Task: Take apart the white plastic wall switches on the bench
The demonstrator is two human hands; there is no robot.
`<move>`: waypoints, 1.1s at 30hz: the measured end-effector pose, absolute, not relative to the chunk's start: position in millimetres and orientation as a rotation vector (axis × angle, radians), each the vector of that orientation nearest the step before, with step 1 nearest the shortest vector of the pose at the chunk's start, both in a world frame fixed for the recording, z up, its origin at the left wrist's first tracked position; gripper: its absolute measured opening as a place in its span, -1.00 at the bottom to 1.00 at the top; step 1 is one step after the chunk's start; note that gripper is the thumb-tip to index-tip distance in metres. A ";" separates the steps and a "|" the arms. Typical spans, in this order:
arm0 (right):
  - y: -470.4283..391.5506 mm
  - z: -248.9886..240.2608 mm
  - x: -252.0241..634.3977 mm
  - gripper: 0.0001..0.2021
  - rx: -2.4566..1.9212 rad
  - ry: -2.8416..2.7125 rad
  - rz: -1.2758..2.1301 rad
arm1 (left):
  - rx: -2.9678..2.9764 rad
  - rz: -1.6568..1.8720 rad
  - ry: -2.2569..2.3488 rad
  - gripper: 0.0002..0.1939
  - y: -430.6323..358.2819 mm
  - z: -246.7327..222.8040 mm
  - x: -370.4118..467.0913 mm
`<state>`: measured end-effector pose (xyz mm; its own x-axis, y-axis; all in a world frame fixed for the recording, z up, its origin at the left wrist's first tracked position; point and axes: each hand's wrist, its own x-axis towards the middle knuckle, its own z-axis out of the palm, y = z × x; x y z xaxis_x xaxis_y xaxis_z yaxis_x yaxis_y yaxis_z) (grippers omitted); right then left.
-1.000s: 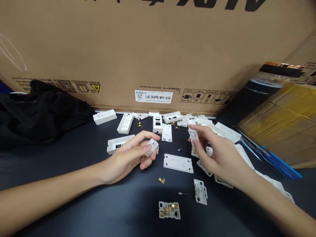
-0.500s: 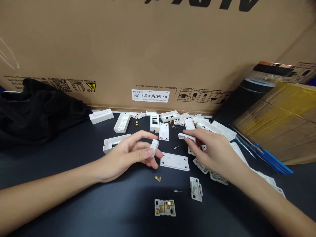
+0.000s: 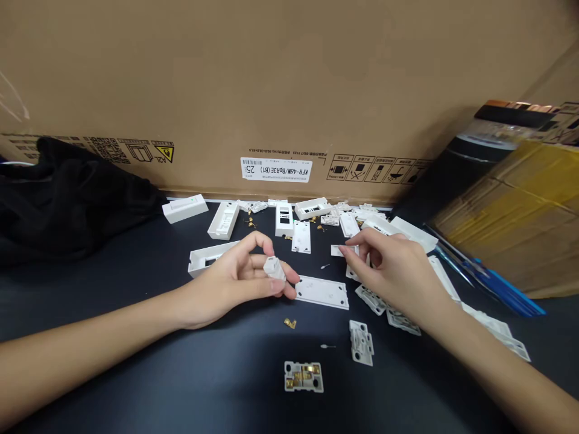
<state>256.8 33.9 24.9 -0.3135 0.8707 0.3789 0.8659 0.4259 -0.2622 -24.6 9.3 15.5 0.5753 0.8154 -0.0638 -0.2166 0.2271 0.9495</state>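
Note:
Between the thumb and fingers of my left hand is a small white plastic block, tilted above the dark table. My right hand pinches a small flat white piece by its right end. A white rectangular plate lies between and below the hands. Nearer to me are a gold metal contact, a tiny white pin, a white housing half and another housing half with gold contacts inside.
White casings and plates spread along a large cardboard box. Black cloth lies left. At right are a black cylinder, a taped carton, blue-handled tools and several white parts.
The white block in my left hand has turned, showing its end. The piece in my right hand has tilted flatter, and the right fingers sit slightly further right. The view has shifted slightly.

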 end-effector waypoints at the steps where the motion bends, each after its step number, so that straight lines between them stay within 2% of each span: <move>1: 33.9 23.2 256.4 -0.84 -1.473 -2.228 0.006 | 1.143 0.776 0.648 -0.68 9.1 14.9 -25.0; 6: 32.3 18.1 253.4 -0.83 -1.512 -2.246 0.002 | 1.215 0.724 0.625 -0.76 10.5 11.6 -27.1; 22: 30.5 24.3 250.2 -0.91 -1.475 -2.185 0.022 | 1.309 0.658 0.800 -0.66 11.1 17.0 -26.7; 26: 32.1 23.1 252.2 -0.94 -1.489 -2.202 -0.026 | 1.354 0.704 0.794 -0.74 10.2 15.4 -25.9; 33: 31.4 23.4 247.9 -0.71 -1.587 -2.247 -0.052 | 1.219 0.785 0.731 -0.53 9.2 11.9 -22.3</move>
<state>247.9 31.4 23.4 -0.2847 0.8995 0.3314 0.9139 0.3590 -0.1894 -22.3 9.2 11.9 0.5409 0.8384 -0.0674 -0.1267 0.1605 0.9789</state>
